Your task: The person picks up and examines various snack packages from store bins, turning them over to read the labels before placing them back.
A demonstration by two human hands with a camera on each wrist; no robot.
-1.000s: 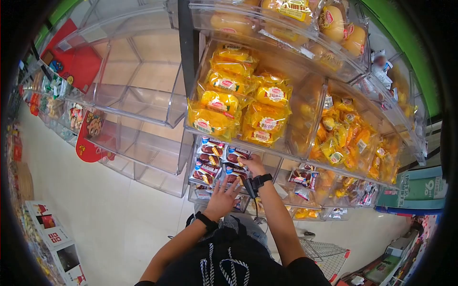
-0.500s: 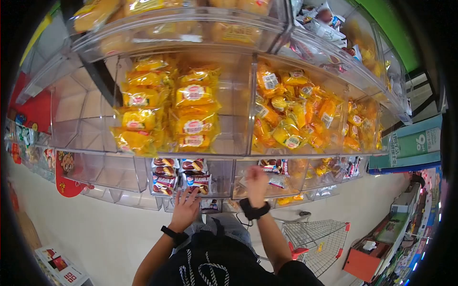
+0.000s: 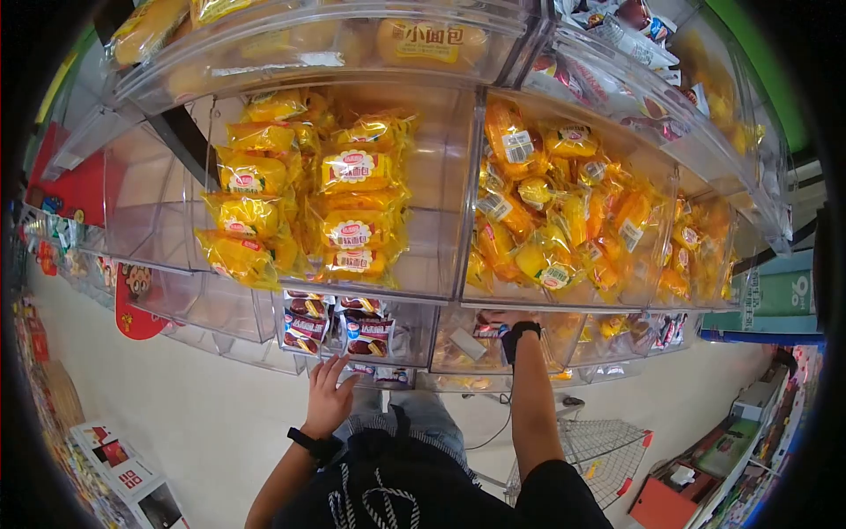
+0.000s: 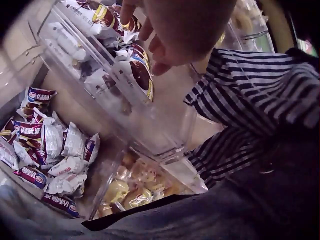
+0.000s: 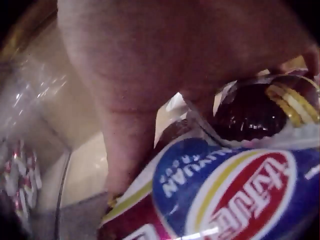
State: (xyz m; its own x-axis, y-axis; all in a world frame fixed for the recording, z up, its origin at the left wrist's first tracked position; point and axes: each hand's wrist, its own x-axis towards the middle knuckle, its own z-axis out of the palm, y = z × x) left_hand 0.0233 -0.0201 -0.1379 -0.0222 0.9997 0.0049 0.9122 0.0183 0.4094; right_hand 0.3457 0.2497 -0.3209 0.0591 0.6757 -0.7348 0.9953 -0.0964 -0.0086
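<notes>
The left hand (image 3: 328, 397) is at the front edge of a clear bin (image 3: 410, 339) holding maroon-and-white pie packets (image 3: 368, 338), its fingers spread and empty. In the left wrist view the fingers of that hand (image 4: 180, 30) hang loosely beside similar packets (image 4: 135, 70). The right hand (image 3: 504, 319) reaches into the neighbouring low bin, partly hidden under the shelf lip, at a maroon packet (image 3: 485, 331). Close up in the right wrist view, the right hand (image 5: 150, 65) has its thumb along one side of a blue-and-maroon packet (image 5: 220, 195); its fingertips are mostly hidden.
Above are clear bins of yellow bread packs (image 3: 352, 234) and loose orange packs (image 3: 551, 251). A white card (image 3: 467, 344) lies in the right hand's bin. A wire cart (image 3: 599, 450) stands to the lower right. Empty clear bins (image 3: 211, 304) are at the left.
The right hand has moved right, from the pie packets into the neighbouring bin. The left hand has drawn back from the packets towards the bin's edge. The head view has swung right.
</notes>
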